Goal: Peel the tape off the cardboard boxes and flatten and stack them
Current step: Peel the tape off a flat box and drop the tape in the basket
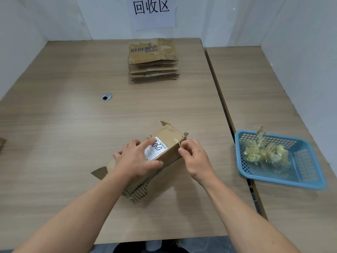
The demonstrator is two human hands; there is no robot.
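Observation:
A small brown cardboard box (166,138) with a white shipping label lies on the table in front of me, its near-end flaps open. My left hand (135,157) lies on top of the box, fingers spread over the label, thumb down its side. My right hand (193,157) pinches a strip of clear tape (182,143) at the box's right edge. A stack of flattened cardboard boxes (153,61) lies at the back of the table.
A blue plastic basket (310,172) with crumpled peeled tape (264,152) sits on the adjoining table to the right. A cable hole (106,96) is in the tabletop at left. A paper sign hangs on the back wall. A scrap of cardboard (2,143) shows at the far left edge.

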